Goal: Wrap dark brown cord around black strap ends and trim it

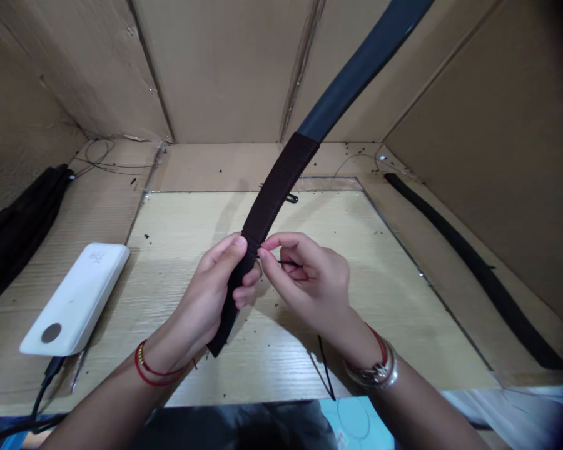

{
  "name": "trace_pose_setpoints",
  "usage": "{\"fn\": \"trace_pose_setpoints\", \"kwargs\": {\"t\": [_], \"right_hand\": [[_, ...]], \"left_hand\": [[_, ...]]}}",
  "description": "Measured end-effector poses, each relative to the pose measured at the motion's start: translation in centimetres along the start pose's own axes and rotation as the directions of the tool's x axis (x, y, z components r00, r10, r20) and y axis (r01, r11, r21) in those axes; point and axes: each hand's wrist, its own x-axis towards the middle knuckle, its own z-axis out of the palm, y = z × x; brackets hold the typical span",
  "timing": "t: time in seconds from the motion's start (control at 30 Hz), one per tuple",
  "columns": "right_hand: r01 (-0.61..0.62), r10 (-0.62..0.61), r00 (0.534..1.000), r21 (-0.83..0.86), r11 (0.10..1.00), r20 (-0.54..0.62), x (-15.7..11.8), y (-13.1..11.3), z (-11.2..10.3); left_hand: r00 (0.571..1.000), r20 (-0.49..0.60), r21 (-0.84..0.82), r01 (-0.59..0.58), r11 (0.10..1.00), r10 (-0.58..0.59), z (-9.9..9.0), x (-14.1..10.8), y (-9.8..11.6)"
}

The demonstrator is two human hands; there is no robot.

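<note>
A long, curved, dark grey-blue strip (351, 87) slants from the top right down to the middle. Its central section is bound in tight turns of dark brown cord (281, 181), and its lower end is black. My left hand (216, 281) is closed around the strip just below the binding, thumb on top. At the binding's lower edge, my right hand (309, 275) pinches with thumb and forefinger, its other fingers curled over a thin dark cord (288, 263). A length of that cord hangs below the right wrist to the table's front edge.
A white power bank (77, 297) with a cable lies at left, near a bundle of black cords (23, 225). Another curved black strip (473, 269) lies along the right side. Cardboard walls (225, 69) enclose the pale board (178, 219); small black scraps dot it.
</note>
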Motion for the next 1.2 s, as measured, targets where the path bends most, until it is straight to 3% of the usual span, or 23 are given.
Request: {"fn": "trace_pose_setpoints", "kwargs": {"t": [0.1, 0.17, 0.3, 0.37, 0.43, 0.47, 0.53, 0.6, 0.63, 0.7, 0.77, 1.03, 1.2], "right_hand": [[0.057, -0.051, 0.996, -0.093, 0.994, 0.068, 0.0, 0.5, -0.1], [0.180, -0.166, 0.983, -0.203, 0.963, 0.085, 0.2, 1.0, -0.3], [0.494, -0.463, 0.869, -0.366, 0.789, 0.174, 0.9, 2.0, -1.3], [0.588, -0.542, 0.807, -0.413, 0.695, 0.236, 1.1, 2.3, -1.8], [0.621, -0.569, 0.781, -0.429, 0.656, 0.259, 1.0, 2.2, -2.0], [0.598, -0.553, 0.798, -0.417, 0.684, 0.237, 0.9, 2.0, -1.8], [0.424, -0.406, 0.905, -0.322, 0.846, 0.125, 0.6, 1.5, -1.3], [0.107, -0.105, 0.994, -0.096, 0.990, 0.028, 0.3, 1.0, -0.8], [-0.045, 0.044, 0.999, 0.037, 0.998, 0.026, 0.3, 0.8, -0.5], [-0.246, 0.229, 0.969, 0.254, 0.936, 0.094, 0.5, 0.6, -0.4], [-0.334, 0.301, 0.942, 0.384, 0.861, 0.146, 0.8, 0.7, -0.5], [-0.397, 0.418, 0.901, 0.612, 0.684, 0.117, 1.0, 0.0, -0.8], [-0.514, 0.434, 0.840, 0.732, 0.447, 0.325, 0.9, -0.3, -0.8]], "left_hand": [[1.000, -0.003, 0.026, -0.014, 1.000, 0.014, 0.0, 0.1, -0.3], [1.000, -0.003, 0.031, -0.014, 0.999, 0.014, -0.1, 0.1, -0.4], [1.000, 0.019, 0.017, -0.001, 1.000, 0.000, 0.0, -0.1, -0.4], [1.000, 0.021, -0.005, 0.008, 1.000, -0.008, 0.1, -0.2, -0.3], [1.000, 0.012, -0.023, 0.011, 1.000, -0.010, 0.2, -0.3, -0.1], [1.000, 0.007, -0.025, 0.009, 1.000, -0.009, 0.3, -0.3, -0.1], [1.000, -0.006, -0.009, -0.004, 1.000, 0.004, 0.3, -0.3, 0.1], [0.999, -0.023, 0.022, -0.037, 0.999, 0.037, 0.2, -0.3, 0.3], [0.998, -0.035, 0.035, -0.057, 0.998, 0.058, 0.2, -0.3, 0.3], [0.995, -0.060, 0.053, -0.082, 0.995, 0.085, 0.1, -0.3, 0.4], [0.993, -0.080, 0.064, -0.080, 0.995, 0.085, 0.1, -0.4, 0.4], [0.993, -0.085, 0.095, -0.069, 0.993, 0.077, 0.2, -0.5, 0.8], [0.998, 0.043, 0.098, 0.038, 0.994, -0.042, -0.5, -0.5, 1.6]]}}
